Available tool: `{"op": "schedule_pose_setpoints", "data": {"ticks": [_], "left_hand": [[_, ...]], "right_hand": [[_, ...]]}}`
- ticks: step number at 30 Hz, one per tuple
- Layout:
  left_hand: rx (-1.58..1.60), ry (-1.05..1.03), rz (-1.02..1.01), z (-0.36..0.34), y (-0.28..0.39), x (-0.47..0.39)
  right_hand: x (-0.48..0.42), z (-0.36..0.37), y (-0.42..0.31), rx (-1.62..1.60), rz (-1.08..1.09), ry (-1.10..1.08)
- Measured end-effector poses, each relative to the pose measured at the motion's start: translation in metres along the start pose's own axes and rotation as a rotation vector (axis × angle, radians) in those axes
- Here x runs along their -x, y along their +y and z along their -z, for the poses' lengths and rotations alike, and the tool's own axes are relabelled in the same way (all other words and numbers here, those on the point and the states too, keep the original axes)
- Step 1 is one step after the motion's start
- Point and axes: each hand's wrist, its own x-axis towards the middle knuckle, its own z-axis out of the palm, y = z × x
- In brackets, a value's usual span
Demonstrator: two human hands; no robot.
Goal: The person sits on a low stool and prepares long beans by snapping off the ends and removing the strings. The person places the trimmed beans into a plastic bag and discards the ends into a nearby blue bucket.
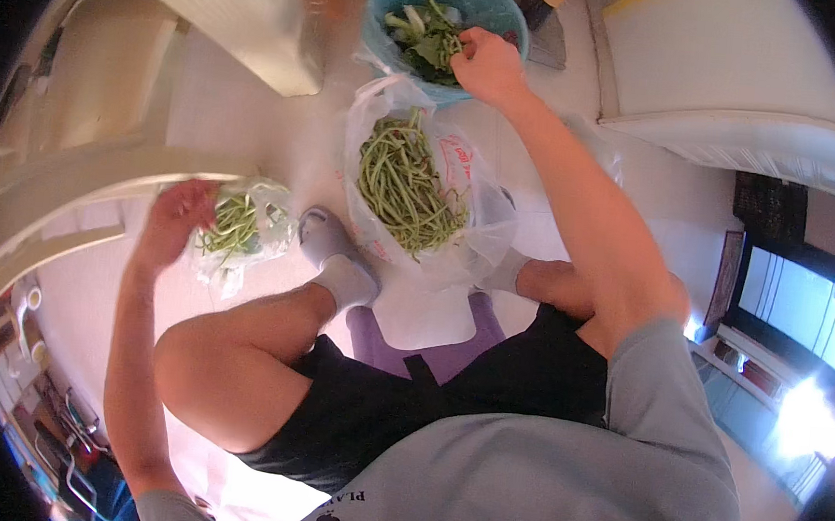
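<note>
My right hand [490, 66] reaches over the rim of a blue plastic bin [375, 29] with its fingertips at green scraps [432, 44]; whether it grips any of them cannot be seen. Between my feet and the bin, a pile of long green beans [401, 187] lies in an opened white plastic bag [489, 225] on the floor. At the left, my left hand [177, 222] is blurred beside a smaller heap of green beans [231, 226] on a clear plastic bag [275, 214]; its fingers are partly curled, and their contents are unclear.
A pale furniture leg [286, 62] stands left of the bin, with a curved pale bar [104, 173] near my left hand. A white cabinet [732, 126] is at the upper right, and a dark-necked bottle [544, 1] is behind the bin. My sandalled foot [335, 244] rests between the bags.
</note>
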Motion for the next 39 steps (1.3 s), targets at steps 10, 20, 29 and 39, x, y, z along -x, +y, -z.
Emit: {"op": "schedule_pose_setpoints", "data": {"ticks": [10, 20, 29, 39], "left_hand": [[-0.586, 0.089, 0.075, -0.041, -0.176, -0.023], [-0.073, 0.065, 0.041, -0.01, -0.005, 0.006], [-0.153, 0.029, -0.114, -0.036, 0.067, -0.025], [-0.078, -0.079, -0.036, -0.051, 0.072, -0.02]], "right_hand": [[0.157, -0.072, 0.006, -0.414, -0.168, -0.285], [0.2, -0.209, 0.016, -0.091, -0.451, -0.574], [0.181, -0.179, 0.032, -0.101, -0.217, -0.783], [0.131, -0.249, 0.035, 0.089, -0.263, -0.424]]}}
